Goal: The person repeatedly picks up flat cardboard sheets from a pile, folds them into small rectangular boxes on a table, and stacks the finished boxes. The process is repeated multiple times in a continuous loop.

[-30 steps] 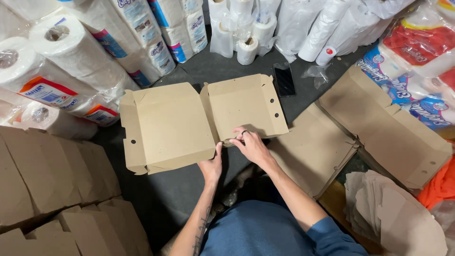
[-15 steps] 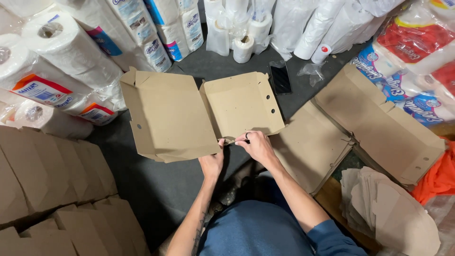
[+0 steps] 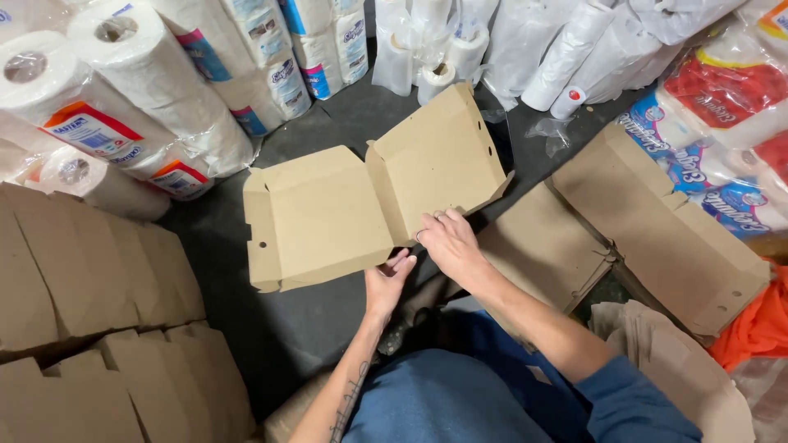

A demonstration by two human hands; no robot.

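Note:
A brown cardboard box [image 3: 328, 213] lies unfolded in front of me, two square halves joined at a middle crease, side flaps partly raised. Its right half [image 3: 439, 160] tilts upward. My left hand [image 3: 386, 283] holds the near edge of the box by the crease, fingers curled under it. My right hand [image 3: 447, 242] presses its fingers on the near flap of the right half. Both hands touch the same box close together.
Folded brown boxes [image 3: 90, 328] are stacked at the left. Flat cardboard blanks [image 3: 665, 230] lie at the right. Wrapped paper towel rolls [image 3: 107, 107] and toilet paper packs [image 3: 722, 115] ring the dark floor [image 3: 271, 328]. An orange cloth [image 3: 759, 328] sits at far right.
The box has lifted and turned; its right half now tilts up more. Both hands stayed on the near edge at the crease, shifting slightly right.

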